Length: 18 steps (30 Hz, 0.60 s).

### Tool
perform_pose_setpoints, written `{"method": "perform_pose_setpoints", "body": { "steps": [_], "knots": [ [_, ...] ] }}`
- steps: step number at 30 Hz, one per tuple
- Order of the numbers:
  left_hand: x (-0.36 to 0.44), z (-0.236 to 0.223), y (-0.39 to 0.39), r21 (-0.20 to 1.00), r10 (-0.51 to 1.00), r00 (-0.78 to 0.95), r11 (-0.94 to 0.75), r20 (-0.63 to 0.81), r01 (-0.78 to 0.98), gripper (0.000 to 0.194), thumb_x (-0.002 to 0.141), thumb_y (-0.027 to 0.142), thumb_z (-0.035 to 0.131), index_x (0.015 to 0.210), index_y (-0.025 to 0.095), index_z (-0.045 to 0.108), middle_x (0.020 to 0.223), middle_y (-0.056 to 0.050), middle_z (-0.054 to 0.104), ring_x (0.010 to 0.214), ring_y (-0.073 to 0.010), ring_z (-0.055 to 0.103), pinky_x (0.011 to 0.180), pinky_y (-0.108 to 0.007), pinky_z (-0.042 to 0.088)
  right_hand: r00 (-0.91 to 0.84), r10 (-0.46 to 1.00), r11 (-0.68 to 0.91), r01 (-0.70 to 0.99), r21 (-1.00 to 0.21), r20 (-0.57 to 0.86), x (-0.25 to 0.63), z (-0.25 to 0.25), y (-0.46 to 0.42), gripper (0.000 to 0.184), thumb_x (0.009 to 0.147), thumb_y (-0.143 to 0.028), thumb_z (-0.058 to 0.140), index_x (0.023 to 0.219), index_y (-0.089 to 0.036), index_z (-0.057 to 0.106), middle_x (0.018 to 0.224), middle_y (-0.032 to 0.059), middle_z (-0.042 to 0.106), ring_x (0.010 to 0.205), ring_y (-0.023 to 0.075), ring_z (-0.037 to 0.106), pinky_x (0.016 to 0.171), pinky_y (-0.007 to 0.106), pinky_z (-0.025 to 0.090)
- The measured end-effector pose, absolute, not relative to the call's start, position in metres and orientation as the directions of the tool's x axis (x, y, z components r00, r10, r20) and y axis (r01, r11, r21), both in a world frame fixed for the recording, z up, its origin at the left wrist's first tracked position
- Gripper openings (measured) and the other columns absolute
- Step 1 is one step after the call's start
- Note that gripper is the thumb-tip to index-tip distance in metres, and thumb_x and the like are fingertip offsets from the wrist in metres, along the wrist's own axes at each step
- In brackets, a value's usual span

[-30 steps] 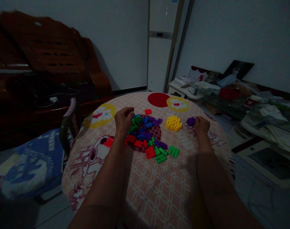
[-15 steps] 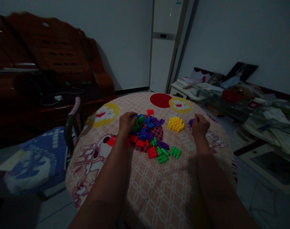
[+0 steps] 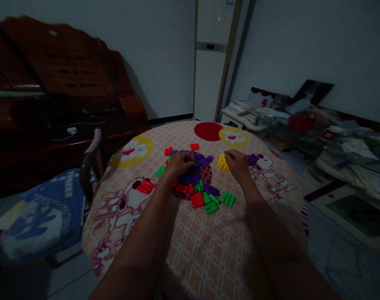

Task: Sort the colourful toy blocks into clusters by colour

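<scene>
Over a mixed pile of small plastic building blocks, my left hand (image 3: 179,163) reaches with its fingers bent and drawn together. Whatever may be in its fingertips is too dark to make out. Purple blocks (image 3: 205,160) and blue ones lie at its fingertips. Beside it, in front of a cluster of yellow blocks (image 3: 222,163), hovers my right hand (image 3: 238,163), fingers curled together and partly covering the cluster. Just right of that hand sit some purple blocks (image 3: 252,159). Red blocks (image 3: 198,200) and green blocks (image 3: 212,207) are at the pile's near side.
A patterned cloth covers the round table (image 3: 205,250). Red blocks (image 3: 146,186) lie left of my left forearm, and green blocks (image 3: 228,198) lie right of the pile. A chair (image 3: 91,162) stands at the left, a cluttered glass-topped stand (image 3: 321,141) at the right.
My right hand has moved left from the purple blocks to the yellow cluster, leaving the purple ones on the cloth. My left hand has shifted right over the pile, uncovering red and green blocks.
</scene>
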<state>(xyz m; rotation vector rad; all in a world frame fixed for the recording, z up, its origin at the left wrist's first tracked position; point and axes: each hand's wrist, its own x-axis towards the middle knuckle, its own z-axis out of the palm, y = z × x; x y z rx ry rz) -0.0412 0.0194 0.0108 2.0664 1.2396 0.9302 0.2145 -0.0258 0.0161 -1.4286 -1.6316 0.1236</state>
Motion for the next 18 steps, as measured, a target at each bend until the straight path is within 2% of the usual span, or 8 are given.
{"method": "perform_pose_setpoints", "body": {
  "steps": [3,5,9,14,16,18],
  "knots": [
    [-0.034,0.020,0.012,0.869,0.891,0.370,-0.385,0.263,0.311,0.026,0.069,0.033,0.067,0.086,0.015,0.073,0.076,-0.005,0.074,0.069,-0.0196,0.067,0.063,-0.029,0.052,-0.035,0.887,0.395,0.576,-0.716,0.460,0.186,0.018,-0.031,0.021,0.081,-0.030,0.064,0.094,-0.019,0.077,0.095,0.0071,0.076,0.086,0.0209,0.069,0.080,0.032,0.052],
    [-0.025,0.025,0.005,0.906,0.874,0.404,-0.373,0.270,0.201,0.029,0.070,0.035,0.068,0.090,0.014,0.072,0.079,-0.006,0.074,0.068,-0.0185,0.067,0.062,-0.029,0.053,-0.117,0.915,0.389,0.504,-0.771,0.385,0.174,0.019,-0.035,0.023,0.077,-0.030,0.069,0.095,-0.019,0.077,0.088,0.0036,0.075,0.079,0.0191,0.067,0.073,0.029,0.051],
    [-0.010,0.026,-0.003,0.896,0.857,0.415,-0.407,0.307,0.178,0.026,0.072,0.035,0.069,0.090,0.015,0.069,0.077,-0.004,0.073,0.067,-0.0174,0.067,0.060,-0.027,0.052,-0.185,0.942,0.332,0.405,-0.852,0.279,0.171,0.020,-0.038,0.023,0.069,-0.027,0.074,0.089,-0.018,0.077,0.076,0.0002,0.072,0.071,0.0170,0.064,0.064,0.026,0.048],
    [-0.011,0.029,-0.002,0.814,0.840,0.420,-0.489,0.343,0.313,0.027,0.078,0.033,0.064,0.096,0.015,0.072,0.082,-0.005,0.074,0.075,-0.0191,0.067,0.066,-0.028,0.053,-0.033,0.978,0.203,0.359,-0.911,0.204,0.191,0.030,-0.034,0.020,0.064,-0.028,0.073,0.081,-0.017,0.073,0.066,0.0000,0.068,0.059,0.0148,0.061,0.057,0.026,0.047],
    [-0.017,0.033,-0.002,0.744,0.829,0.482,-0.507,0.284,0.434,0.026,0.076,0.031,0.064,0.095,0.015,0.073,0.084,-0.005,0.075,0.078,-0.0198,0.068,0.068,-0.028,0.052,0.096,0.969,0.182,0.352,-0.918,0.228,0.207,0.035,-0.030,0.020,0.061,-0.030,0.075,0.075,-0.017,0.069,0.062,-0.0004,0.066,0.057,0.0147,0.061,0.056,0.026,0.049],
    [-0.023,0.039,-0.004,0.655,0.806,0.572,-0.516,0.152,0.552,0.025,0.075,0.030,0.066,0.094,0.016,0.074,0.088,-0.004,0.076,0.081,-0.0202,0.068,0.072,-0.028,0.051,0.257,0.927,0.175,0.349,-0.920,0.274,0.230,0.039,-0.027,0.023,0.057,-0.032,0.075,0.073,-0.017,0.066,0.061,-0.0010,0.065,0.056,0.0151,0.062,0.056,0.026,0.050]
  ]
}}
